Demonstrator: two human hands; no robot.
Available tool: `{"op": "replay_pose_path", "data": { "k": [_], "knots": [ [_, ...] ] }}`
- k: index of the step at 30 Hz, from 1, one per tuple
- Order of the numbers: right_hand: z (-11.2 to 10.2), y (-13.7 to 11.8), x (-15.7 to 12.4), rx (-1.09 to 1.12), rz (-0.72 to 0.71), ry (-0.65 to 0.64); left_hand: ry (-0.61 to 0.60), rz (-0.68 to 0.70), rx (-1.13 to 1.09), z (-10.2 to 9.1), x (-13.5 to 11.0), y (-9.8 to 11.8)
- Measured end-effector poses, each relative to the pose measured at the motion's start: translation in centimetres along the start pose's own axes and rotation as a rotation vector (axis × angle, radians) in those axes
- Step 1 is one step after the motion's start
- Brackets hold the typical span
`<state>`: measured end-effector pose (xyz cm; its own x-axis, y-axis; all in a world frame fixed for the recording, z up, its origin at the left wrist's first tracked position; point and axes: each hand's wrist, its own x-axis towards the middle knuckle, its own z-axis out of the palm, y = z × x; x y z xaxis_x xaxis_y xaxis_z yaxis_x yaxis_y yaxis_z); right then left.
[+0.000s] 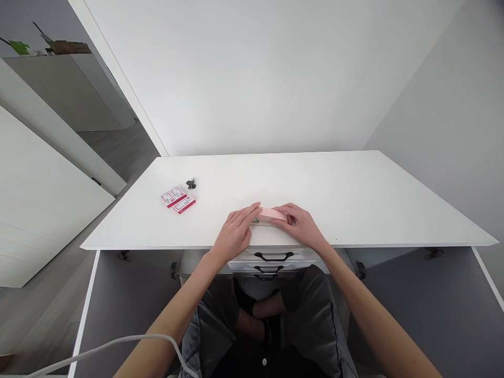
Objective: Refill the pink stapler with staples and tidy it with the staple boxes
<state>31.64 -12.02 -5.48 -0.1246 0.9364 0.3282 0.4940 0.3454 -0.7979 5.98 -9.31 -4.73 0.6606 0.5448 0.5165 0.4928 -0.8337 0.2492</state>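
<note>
A small, long pink box (271,213) sits near the front edge of the white tabletop, with a pale strip along its near side. Something small and shiny shows at its left end, too little of it to name. My left hand (235,231) holds the box's left end, fingers laid together over the top. At the other end my right hand (301,224) grips it between thumb and fingers. My fingers hide both ends of the box.
To the left on the tabletop (334,194) lie red-and-white printed cards (178,199) and a small dark clip-like object (191,184). Drawers with black handles (274,256) and open cabinet doors are below. A white cable (118,341) crosses the lower left.
</note>
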Motion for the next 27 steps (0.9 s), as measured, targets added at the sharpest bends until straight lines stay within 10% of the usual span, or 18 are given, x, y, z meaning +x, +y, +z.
{"op": "replay_pose_path", "data": {
  "k": [11,19,27],
  "knots": [
    [0.4,0.7,0.1,-0.078,0.043,0.070,0.068,-0.141,-0.034,-0.5,-0.4,-0.7],
    [0.6,0.6,0.1,-0.186,0.190,0.203,0.202,-0.458,0.297,-3.9,-3.8,-6.3],
    [0.8,0.1,0.0,-0.297,0.191,0.076,0.215,-0.739,0.418,-6.2,-6.1,-8.8]
  ]
}}
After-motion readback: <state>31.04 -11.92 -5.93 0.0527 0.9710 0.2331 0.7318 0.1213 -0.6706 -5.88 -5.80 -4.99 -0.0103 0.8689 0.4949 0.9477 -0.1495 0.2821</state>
